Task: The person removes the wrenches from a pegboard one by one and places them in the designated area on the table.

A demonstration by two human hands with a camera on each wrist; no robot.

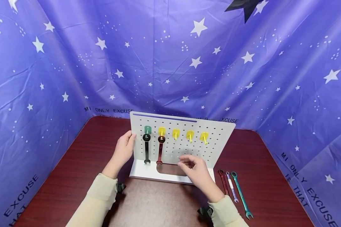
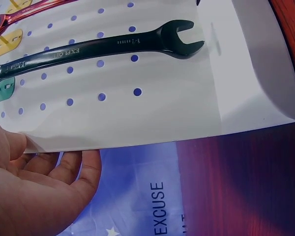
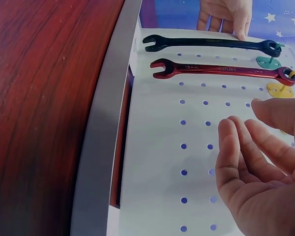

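A white pegboard [image 1: 222,134] stands upright on its base. My left hand [image 1: 123,150] grips its left edge, the thumb on the front face and the fingers behind, as the left wrist view shows. A black combination wrench [image 2: 98,48] hangs by its ring end from a green hook [image 1: 147,129]. Beside it a red combination wrench [image 3: 221,70] hangs from a yellow hook [image 1: 162,130]. Before the lower middle of the board is my right hand [image 1: 198,171], its fingers loosely bent and nothing between them. It seems apart from the board.
Further right on the board are three bare yellow hooks, one of them the middle hook [image 1: 190,135]. On the table right of the board lie a dark red wrench [image 1: 224,182], a purple wrench with a white band [image 1: 231,186] and a green wrench [image 1: 241,194]. Starry purple cloth [image 1: 164,63] surrounds the table.
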